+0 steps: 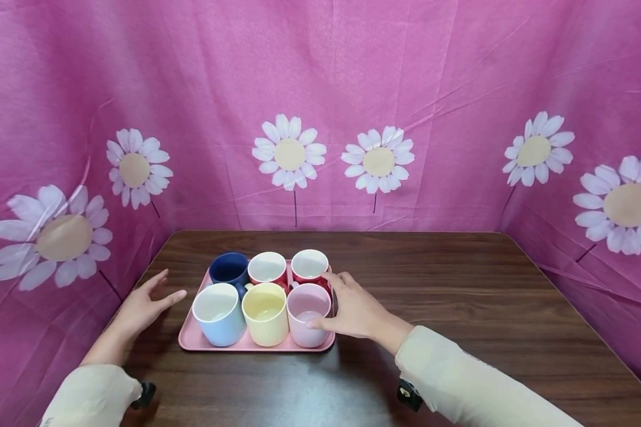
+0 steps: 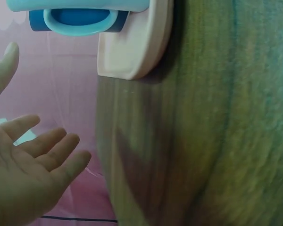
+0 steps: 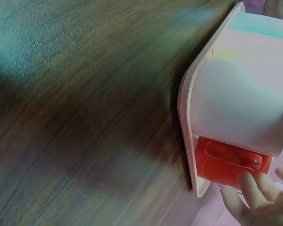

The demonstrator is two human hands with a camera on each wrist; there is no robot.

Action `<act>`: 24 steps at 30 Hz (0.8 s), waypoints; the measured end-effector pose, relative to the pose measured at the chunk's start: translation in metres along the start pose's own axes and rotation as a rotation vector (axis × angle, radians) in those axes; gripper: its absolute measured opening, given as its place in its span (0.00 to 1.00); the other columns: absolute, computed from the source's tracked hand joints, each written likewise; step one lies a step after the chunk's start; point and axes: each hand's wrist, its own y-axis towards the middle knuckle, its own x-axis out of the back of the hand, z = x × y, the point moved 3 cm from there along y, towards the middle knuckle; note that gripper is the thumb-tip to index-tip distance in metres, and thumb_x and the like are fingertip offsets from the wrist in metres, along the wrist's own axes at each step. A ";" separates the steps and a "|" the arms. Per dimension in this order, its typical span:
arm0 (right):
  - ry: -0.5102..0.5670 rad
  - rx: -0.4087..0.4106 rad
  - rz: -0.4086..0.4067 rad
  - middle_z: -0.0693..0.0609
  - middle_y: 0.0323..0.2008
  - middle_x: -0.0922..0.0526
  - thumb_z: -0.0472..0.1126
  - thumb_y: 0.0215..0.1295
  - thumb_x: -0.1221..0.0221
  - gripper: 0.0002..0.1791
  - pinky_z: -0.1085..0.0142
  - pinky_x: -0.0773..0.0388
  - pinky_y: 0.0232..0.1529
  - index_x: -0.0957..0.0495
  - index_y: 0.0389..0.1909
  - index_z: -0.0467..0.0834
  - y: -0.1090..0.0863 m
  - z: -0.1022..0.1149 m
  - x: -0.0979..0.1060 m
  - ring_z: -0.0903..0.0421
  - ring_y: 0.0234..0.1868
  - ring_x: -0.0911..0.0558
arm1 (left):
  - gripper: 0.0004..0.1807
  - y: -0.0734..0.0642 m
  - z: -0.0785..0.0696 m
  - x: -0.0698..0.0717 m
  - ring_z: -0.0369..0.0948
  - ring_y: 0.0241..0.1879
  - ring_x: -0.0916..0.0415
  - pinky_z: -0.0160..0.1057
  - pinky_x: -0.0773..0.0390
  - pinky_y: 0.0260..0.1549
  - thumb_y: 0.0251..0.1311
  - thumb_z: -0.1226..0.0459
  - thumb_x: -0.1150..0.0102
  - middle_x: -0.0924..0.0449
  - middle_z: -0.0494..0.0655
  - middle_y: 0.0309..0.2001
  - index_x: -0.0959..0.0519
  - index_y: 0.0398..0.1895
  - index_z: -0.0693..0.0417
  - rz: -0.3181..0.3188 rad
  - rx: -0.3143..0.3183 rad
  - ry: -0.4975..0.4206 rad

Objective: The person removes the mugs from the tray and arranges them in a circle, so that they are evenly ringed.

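Note:
Six mugs stand in two rows on a pink tray (image 1: pixel 187 338). The front row holds a light blue mug (image 1: pixel 221 326), a yellow mug (image 1: pixel 267 326) and a pink mug (image 1: pixel 301 332). Behind them are a dark blue mug (image 1: pixel 229 267) and two red mugs with white insides, one in the middle (image 1: pixel 267 268) and one at the right (image 1: pixel 311 264). My right hand (image 1: pixel 355 308) is spread beside the pink mug, its thumb across the mug's side in the head view; contact is unclear. Left of the tray, my left hand (image 1: pixel 141 308) holds nothing, fingers apart.
The tray lies on a dark wood-grain table (image 1: pixel 459 284), left of its middle. A pink curtain (image 1: pixel 331 71) printed with white daisies hangs behind the table and along both sides.

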 end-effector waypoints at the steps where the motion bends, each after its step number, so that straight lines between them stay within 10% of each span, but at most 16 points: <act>1: 0.016 0.003 0.002 0.46 0.48 0.29 0.64 0.42 0.29 0.54 0.53 0.23 0.47 0.37 0.67 0.42 0.000 0.000 0.000 0.49 0.47 0.24 | 0.49 0.000 0.002 -0.002 0.68 0.61 0.44 0.64 0.38 0.57 0.61 0.46 0.42 0.44 0.77 0.63 0.52 0.72 0.70 0.002 0.001 -0.015; 9: 0.083 0.050 -0.019 0.48 0.43 0.29 0.58 0.39 0.25 0.46 0.56 0.24 0.46 0.29 0.60 0.42 0.001 0.002 -0.003 0.53 0.43 0.26 | 0.42 -0.004 0.018 -0.016 0.61 0.59 0.34 0.48 0.22 0.48 0.65 0.56 0.42 0.40 0.73 0.64 0.50 0.71 0.70 0.118 0.004 -0.283; 18: 0.124 0.044 0.002 0.48 0.43 0.28 0.57 0.39 0.25 0.42 0.57 0.25 0.46 0.27 0.56 0.44 0.005 0.002 -0.010 0.54 0.44 0.28 | 0.41 -0.004 0.028 -0.027 0.30 0.46 0.26 0.36 0.22 0.46 0.64 0.63 0.41 0.45 0.76 0.64 0.52 0.70 0.73 0.223 -0.006 -0.522; 24: 0.148 0.019 -0.005 0.49 0.42 0.29 0.57 0.36 0.24 0.42 0.58 0.24 0.44 0.26 0.54 0.43 0.007 0.001 -0.013 0.54 0.43 0.28 | 0.41 -0.002 0.035 -0.034 0.28 0.44 0.25 0.34 0.22 0.46 0.64 0.68 0.43 0.48 0.79 0.64 0.55 0.69 0.77 0.280 -0.011 -0.668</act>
